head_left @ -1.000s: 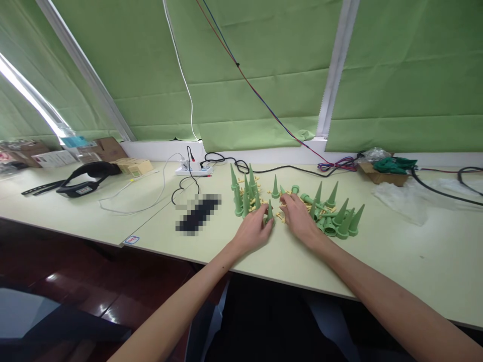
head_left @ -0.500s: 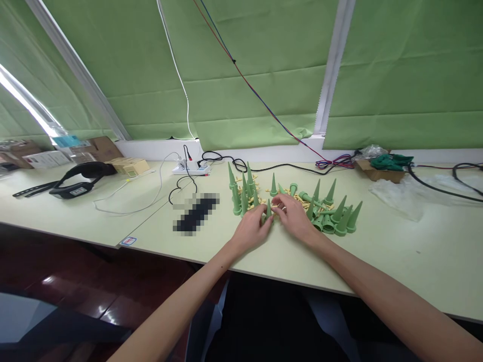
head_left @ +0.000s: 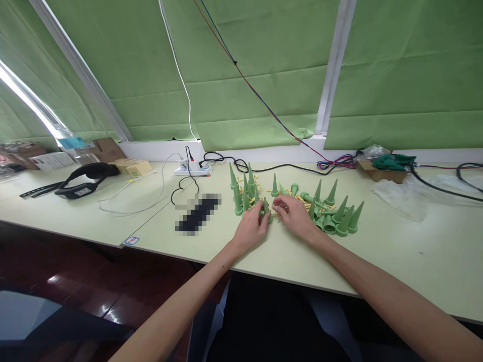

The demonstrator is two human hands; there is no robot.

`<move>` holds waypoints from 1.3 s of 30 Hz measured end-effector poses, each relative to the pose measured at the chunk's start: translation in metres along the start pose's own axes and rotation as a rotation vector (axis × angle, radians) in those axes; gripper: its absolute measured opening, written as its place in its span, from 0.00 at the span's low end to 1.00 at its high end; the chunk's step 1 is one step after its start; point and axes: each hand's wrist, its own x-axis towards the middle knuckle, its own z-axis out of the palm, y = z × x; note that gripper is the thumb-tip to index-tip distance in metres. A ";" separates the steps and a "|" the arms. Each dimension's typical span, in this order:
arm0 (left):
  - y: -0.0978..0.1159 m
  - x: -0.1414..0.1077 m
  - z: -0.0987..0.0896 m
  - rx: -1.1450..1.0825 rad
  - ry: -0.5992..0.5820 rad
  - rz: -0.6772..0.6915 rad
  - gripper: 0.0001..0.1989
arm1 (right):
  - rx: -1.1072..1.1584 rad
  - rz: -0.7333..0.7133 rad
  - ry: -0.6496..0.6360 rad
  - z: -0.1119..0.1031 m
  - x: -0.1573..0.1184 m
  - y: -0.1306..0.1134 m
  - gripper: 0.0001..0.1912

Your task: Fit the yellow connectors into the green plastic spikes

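My left hand is closed around a green plastic cone spike, which stands point up between thumb and fingers. My right hand is just to the right, its thumb and fingertips pinched together close to that spike. Whatever is in this pinch is too small to make out. Behind my left hand stands a group of upright green cone spikes with small yellow pieces among them. Beyond and beside my right hand lies a pile of green spikes and hollow green parts, some upright, some on their sides, mixed with yellow pieces.
A pixelated dark object lies left of my hands. Farther left are a black headset and pale yellow boxes. A power strip with cables sits along the wall. At the back right is a cardboard box beside clear plastic.
The green cone spike in my left hand has shifted slightly left, a little away from my right fingertips. My right hand stays almost in place, its fingertips drawn closer together.
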 end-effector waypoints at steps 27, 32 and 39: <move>0.004 0.000 -0.002 -0.120 0.021 0.021 0.06 | 0.156 0.117 -0.040 -0.004 -0.001 -0.009 0.13; 0.005 0.000 -0.001 -0.116 0.024 0.021 0.07 | 0.168 0.135 -0.037 -0.004 -0.002 -0.009 0.14; 0.005 0.000 -0.002 -0.118 0.021 0.033 0.07 | 0.234 0.148 -0.015 -0.001 -0.002 -0.003 0.13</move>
